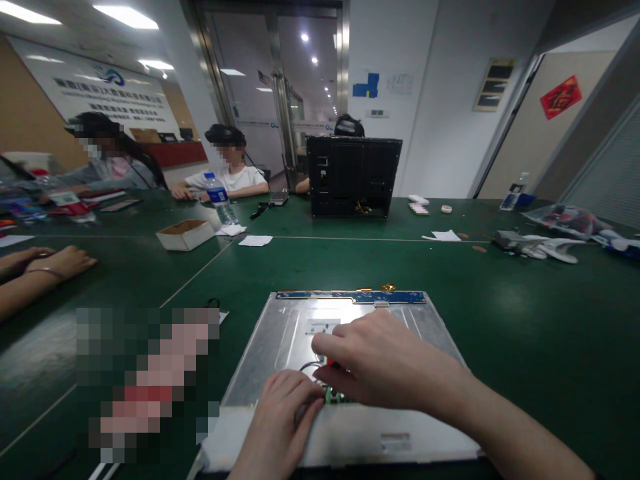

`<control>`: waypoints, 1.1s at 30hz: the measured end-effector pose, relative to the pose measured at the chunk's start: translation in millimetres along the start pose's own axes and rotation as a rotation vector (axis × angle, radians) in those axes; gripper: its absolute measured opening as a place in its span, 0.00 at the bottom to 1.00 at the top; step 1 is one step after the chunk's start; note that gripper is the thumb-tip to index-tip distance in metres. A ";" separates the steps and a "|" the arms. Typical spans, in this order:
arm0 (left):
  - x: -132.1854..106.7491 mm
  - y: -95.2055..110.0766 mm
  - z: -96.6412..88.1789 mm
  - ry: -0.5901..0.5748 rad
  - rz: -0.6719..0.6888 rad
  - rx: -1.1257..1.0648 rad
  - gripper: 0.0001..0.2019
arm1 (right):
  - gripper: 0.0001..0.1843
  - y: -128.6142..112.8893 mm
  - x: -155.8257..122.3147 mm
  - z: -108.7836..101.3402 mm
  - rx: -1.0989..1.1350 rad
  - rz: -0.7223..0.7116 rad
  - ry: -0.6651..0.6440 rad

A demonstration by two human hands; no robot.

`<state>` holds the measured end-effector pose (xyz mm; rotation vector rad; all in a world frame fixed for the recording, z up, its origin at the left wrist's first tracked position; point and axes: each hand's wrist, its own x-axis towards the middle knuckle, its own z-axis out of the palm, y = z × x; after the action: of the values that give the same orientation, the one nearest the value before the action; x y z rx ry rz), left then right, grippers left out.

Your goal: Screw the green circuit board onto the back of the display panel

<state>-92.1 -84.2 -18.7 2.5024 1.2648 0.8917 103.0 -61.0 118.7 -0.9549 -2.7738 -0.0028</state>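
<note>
A flat metal-backed display panel lies in front of me, with a narrow blue circuit board along its far edge. Near its middle, a small green circuit board shows between my hands. My left hand has its fingers bent together at the left end of the green board, seeming to grip it. Above that board, my right hand is closed, thumb and fingers pinched around something. A bit of red shows under its fingers, but what it belongs to is hidden. A dark wire curves out beside it.
A black monitor housing stands across the green table. A white open box and a water bottle are at far left. Grey-white tools lie right. Another person's hands rest at left; others sit beyond.
</note>
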 end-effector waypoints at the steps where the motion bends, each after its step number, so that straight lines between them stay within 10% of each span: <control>1: 0.0 0.2 -0.5 -0.010 -0.006 -0.001 0.05 | 0.06 -0.5 0.0 -0.3 0.004 0.004 0.001; 33: -0.9 -1.4 0.9 -0.025 -0.011 -0.004 0.04 | 0.06 1.7 0.6 -0.4 0.028 0.032 -0.005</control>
<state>-92.9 -83.9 -20.4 2.4933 1.2669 0.8566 103.6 -59.3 119.1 -0.9935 -2.7555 0.0431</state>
